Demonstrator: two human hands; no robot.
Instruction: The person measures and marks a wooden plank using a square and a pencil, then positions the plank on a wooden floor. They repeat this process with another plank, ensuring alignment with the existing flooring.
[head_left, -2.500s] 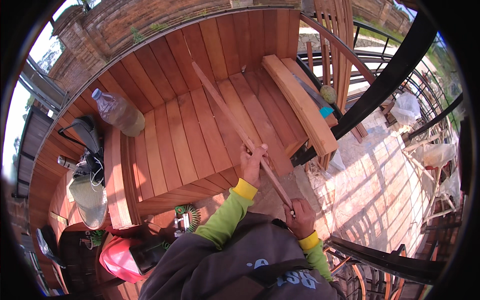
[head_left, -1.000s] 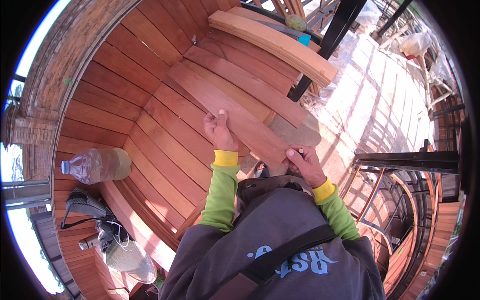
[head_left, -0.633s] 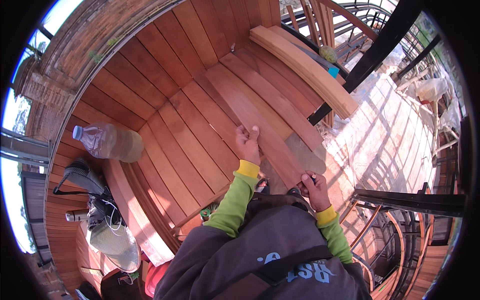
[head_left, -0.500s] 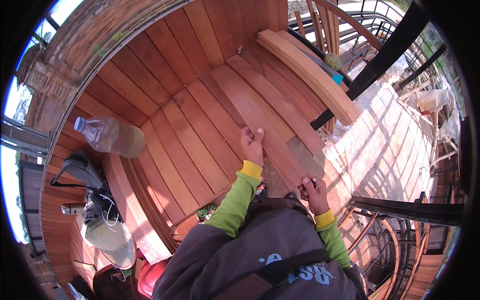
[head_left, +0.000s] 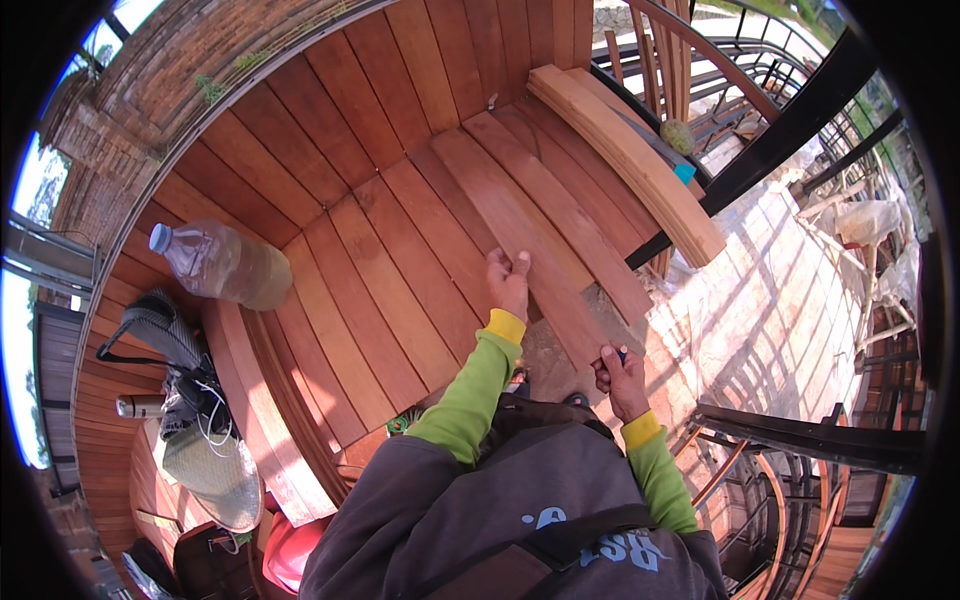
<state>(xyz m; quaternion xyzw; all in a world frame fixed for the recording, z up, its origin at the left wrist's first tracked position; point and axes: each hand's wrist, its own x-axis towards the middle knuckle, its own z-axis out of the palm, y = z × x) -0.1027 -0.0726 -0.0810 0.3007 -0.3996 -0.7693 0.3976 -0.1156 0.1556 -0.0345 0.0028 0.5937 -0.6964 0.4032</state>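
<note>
A long reddish-brown wooden plank (head_left: 565, 318) lies at a slant over the other boards, its near end toward me. At its left edge my left hand (head_left: 509, 284) is closed, thumb uppermost. My right hand (head_left: 624, 384) is closed at the near end, fingers curled against the wood. Between its thumb and fingers shows the dark blue tip of a small thing, too hidden to name. To the right of the plank lies a second loose plank (head_left: 570, 215), touched by neither hand.
A large clear bottle (head_left: 230, 268) with a blue cap stands at left on the wooden bench (head_left: 350, 290). Stacked curved planks (head_left: 640, 165) lie at the far right. Black metal bars (head_left: 810, 435) cross the right side. A woven bag (head_left: 160, 325) and cables sit at left.
The view has shifted slightly. My right hand's fingers have shifted a little at the plank's near end. My left hand stays at the plank's edge.
</note>
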